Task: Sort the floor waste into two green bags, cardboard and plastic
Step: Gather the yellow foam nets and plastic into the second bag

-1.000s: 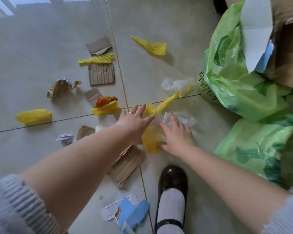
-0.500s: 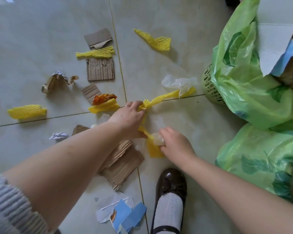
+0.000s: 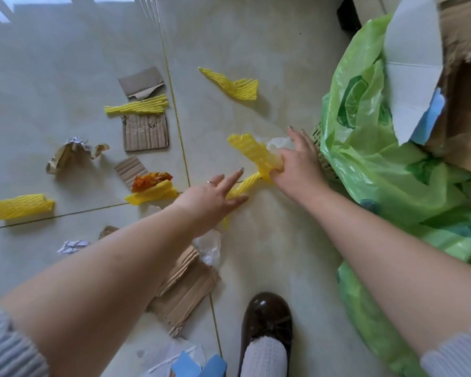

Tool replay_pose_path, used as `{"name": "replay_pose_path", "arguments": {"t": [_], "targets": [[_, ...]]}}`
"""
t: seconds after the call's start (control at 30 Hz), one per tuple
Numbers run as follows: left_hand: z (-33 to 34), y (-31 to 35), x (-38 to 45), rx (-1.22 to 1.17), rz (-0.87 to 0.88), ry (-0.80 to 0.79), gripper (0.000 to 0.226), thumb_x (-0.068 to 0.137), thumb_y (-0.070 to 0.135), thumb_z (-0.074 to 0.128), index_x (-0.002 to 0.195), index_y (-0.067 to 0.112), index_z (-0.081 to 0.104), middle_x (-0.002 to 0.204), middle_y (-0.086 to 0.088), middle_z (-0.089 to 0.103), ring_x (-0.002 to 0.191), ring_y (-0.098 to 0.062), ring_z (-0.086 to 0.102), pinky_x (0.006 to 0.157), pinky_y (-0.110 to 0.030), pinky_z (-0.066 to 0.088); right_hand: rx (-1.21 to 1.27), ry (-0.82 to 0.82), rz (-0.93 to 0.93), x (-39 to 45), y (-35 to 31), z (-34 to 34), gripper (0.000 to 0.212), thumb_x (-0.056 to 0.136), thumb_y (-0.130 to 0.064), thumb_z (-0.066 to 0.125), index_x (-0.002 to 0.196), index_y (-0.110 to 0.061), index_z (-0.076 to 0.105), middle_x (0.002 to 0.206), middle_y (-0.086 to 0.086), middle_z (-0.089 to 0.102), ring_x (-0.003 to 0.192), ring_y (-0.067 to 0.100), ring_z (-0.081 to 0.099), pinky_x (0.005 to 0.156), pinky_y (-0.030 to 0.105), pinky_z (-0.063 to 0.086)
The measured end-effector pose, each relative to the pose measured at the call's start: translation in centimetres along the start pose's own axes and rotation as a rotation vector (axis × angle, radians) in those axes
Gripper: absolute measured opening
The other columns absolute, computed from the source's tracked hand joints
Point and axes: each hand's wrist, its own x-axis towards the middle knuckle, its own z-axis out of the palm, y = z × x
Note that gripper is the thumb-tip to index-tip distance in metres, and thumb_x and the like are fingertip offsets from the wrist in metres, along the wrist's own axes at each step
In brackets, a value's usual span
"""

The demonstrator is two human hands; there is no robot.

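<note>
My right hand [image 3: 294,164] grips a yellow foam net [image 3: 252,151] together with a scrap of clear plastic film [image 3: 279,142], close to the upper green bag [image 3: 365,148]. That bag holds white and blue cardboard [image 3: 411,58]. My left hand [image 3: 215,197] lies with straight fingers on a long yellow foam strip [image 3: 242,185] on the floor. A second green bag [image 3: 370,317] sits at the lower right. Corrugated cardboard [image 3: 185,289] lies under my left forearm.
More yellow foam nets [image 3: 234,84] [image 3: 19,206] [image 3: 138,107], brown cardboard pieces [image 3: 144,131] [image 3: 140,81], crumpled paper [image 3: 71,152], an orange wrapper [image 3: 150,179] and blue-white card [image 3: 196,364] litter the tiled floor. My brown shoe [image 3: 267,319] stands at the bottom. A woven basket [image 3: 320,148] sits beneath the upper bag.
My right hand has carried the yellow foam and clear film up and right toward the upper green bag. My left hand has opened and slid right along the yellow strip.
</note>
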Motion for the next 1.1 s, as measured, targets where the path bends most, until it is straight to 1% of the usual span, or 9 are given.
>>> {"name": "replay_pose_path", "arguments": {"t": [0.07,0.17,0.33,0.43,0.6,0.7,0.8,0.9,1.1], "targets": [[-0.2,0.0,0.6,-0.008,0.009,-0.022,0.078,0.090,0.002,0.048,0.149,0.035,0.009,0.156,-0.005,-0.024,0.145,-0.031,0.007,0.090,-0.042,0.051,-0.100,-0.154,-0.022,2.0,0.3,0.5,0.027,0.084,-0.023,0.059,0.108,-0.011,0.063,0.159,0.007,0.008,0.147,0.027,0.003,0.115,0.029,0.010],[0.1,-0.2,1.6,0.043,0.034,0.047,0.057,0.093,0.007,0.042,0.146,0.016,0.025,0.157,-0.010,0.006,0.139,-0.033,0.022,0.089,-0.042,0.052,-0.186,-0.309,0.027,3.6,0.4,1.4,0.038,0.085,-0.022,0.057,0.123,-0.017,0.055,0.159,0.006,0.008,0.144,0.031,0.016,0.115,0.038,0.024],[0.2,-1.3,3.0,-0.072,0.018,0.192,0.033,0.092,0.007,0.044,0.123,0.008,0.055,0.132,-0.007,0.048,0.112,-0.029,0.052,0.086,-0.040,0.052,-0.202,-0.126,-0.060,3.7,0.3,2.9,0.037,0.084,-0.005,0.046,0.117,-0.014,0.060,0.131,0.010,0.049,0.118,0.033,0.048,0.093,0.036,0.044],[-0.1,-2.6,2.4,-0.426,-0.147,0.334,0.030,0.088,0.027,0.061,0.115,0.015,0.063,0.123,-0.001,0.057,0.106,-0.023,0.058,0.089,-0.035,0.050,-0.110,0.003,-0.072,3.6,0.1,2.5,0.033,0.083,-0.003,0.047,0.110,-0.013,0.062,0.113,0.013,0.057,0.104,0.035,0.056,0.078,0.036,0.046],[-0.9,-5.8,-0.6,-0.807,-0.524,0.640,0.035,0.081,0.044,0.066,0.075,0.010,0.057,0.076,-0.005,0.054,0.073,-0.024,0.050,0.061,-0.031,0.036,0.217,0.206,0.008,4.9,-2.6,0.5,0.035,0.083,-0.017,0.059,0.118,-0.016,0.054,0.113,0.010,0.064,0.101,0.033,0.058,0.073,0.033,0.041],[-1.2,-7.6,-2.8,-0.900,-0.691,0.734,0.030,0.085,0.037,0.062,0.080,0.008,0.054,0.073,-0.006,0.054,0.072,-0.027,0.052,0.061,-0.036,0.039,0.219,0.194,-0.003,6.6,-4.7,0.0,0.037,0.083,-0.023,0.060,0.120,-0.019,0.055,0.116,0.011,0.065,0.106,0.033,0.059,0.077,0.033,0.043],[-0.5,-10.0,-6.1,-0.872,-0.806,0.748,0.022,0.084,0.027,0.061,0.099,0.013,0.053,0.081,-0.002,0.053,0.075,-0.024,0.050,0.063,-0.033,0.036,0.072,0.148,-0.095,8.2,-6.7,-0.3,0.036,0.082,-0.036,0.051,0.102,-0.011,0.067,0.106,0.022,0.064,0.098,0.040,0.058,0.070,0.035,0.041],[1.1,-13.2,-10.6,-0.783,-0.897,0.749,0.028,0.079,0.028,0.055,0.101,0.014,0.064,0.091,-0.009,0.060,0.087,-0.031,0.056,0.072,-0.035,0.041,0.037,0.091,-0.089,10.2,-7.9,-0.2,0.056,0.075,-0.050,0.044,0.105,-0.010,0.069,0.115,0.024,0.058,0.107,0.039,0.055,0.085,0.036,0.044],[9.1,-18.5,-17.8,-0.671,-1.050,0.488,0.011,0.076,0.015,0.067,0.085,0.017,0.072,0.116,-0.010,0.055,0.105,-0.033,0.056,0.087,-0.036,0.045,-0.249,-0.170,-0.180,15.0,-11.0,2.5,0.060,0.074,-0.053,0.064,0.125,-0.022,0.059,0.154,0.009,0.025,0.144,0.031,0.014,0.116,0.049,0.018]]}}
